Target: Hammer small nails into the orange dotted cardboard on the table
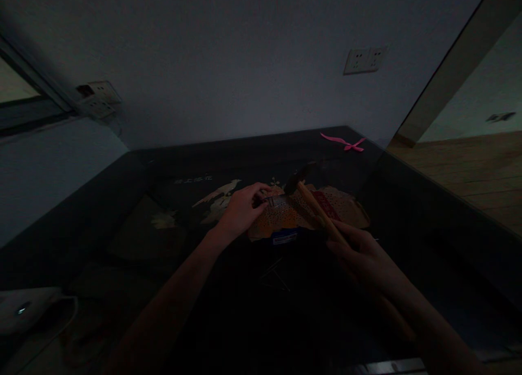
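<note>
My right hand is wrapped round the wooden handle of a hammer. The dark hammer head tilts up and away, just right of my left fingertips. With thumb and forefinger close together, my left hand pinches a thin metal nail; its details are hard to make out in the dim light. Below both hands lies a flat, speckled orange and tan piece, with a blue label along its near edge. Several thin nails lie loose on the dark surface nearer to me.
The dark table has a bird picture on its top and stands against a pale wall. A pink ribbon lies at the back right. At the lower left is a white device with a cable. Sockets are on the wall.
</note>
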`<state>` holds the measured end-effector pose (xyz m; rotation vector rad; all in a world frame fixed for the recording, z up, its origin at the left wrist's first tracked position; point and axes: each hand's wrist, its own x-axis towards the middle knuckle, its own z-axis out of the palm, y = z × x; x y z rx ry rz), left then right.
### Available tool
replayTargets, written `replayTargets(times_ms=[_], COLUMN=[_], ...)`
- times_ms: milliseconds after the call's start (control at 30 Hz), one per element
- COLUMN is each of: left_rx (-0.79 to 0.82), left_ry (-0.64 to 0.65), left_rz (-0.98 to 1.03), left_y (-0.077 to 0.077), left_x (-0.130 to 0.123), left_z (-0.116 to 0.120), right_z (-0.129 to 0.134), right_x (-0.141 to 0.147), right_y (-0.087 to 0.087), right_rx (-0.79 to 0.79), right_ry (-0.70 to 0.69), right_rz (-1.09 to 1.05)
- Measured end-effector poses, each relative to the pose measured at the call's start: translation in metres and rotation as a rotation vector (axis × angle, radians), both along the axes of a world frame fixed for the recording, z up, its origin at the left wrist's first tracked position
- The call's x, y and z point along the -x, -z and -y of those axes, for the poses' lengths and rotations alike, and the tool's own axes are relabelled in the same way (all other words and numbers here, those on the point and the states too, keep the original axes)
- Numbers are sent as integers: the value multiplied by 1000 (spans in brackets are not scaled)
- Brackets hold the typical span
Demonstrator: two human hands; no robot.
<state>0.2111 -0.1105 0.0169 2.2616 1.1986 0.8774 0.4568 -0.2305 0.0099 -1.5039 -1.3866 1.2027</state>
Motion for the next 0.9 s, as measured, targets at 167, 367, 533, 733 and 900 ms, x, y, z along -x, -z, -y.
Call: replayTargets(times_ms=[167, 367, 533, 733, 900], left_rx=[-9, 15, 39, -2, -27], left_ry=[11, 20, 36, -16, -66], left_rz=[-13, 48, 105, 64, -9], left_y=[0, 1, -1, -7, 0], left_x=[1, 0, 2, 0, -6], left_z=[0, 0, 0, 3, 1], right_z=[-1, 1, 1, 0, 0], right_x=[0, -1, 0, 1, 0], right_y=[0, 6, 5, 4, 5], right_rx=[-31, 52, 62, 13, 47], right_ry=[5, 13, 23, 19, 17], right_rz=[11, -57, -92, -61, -40])
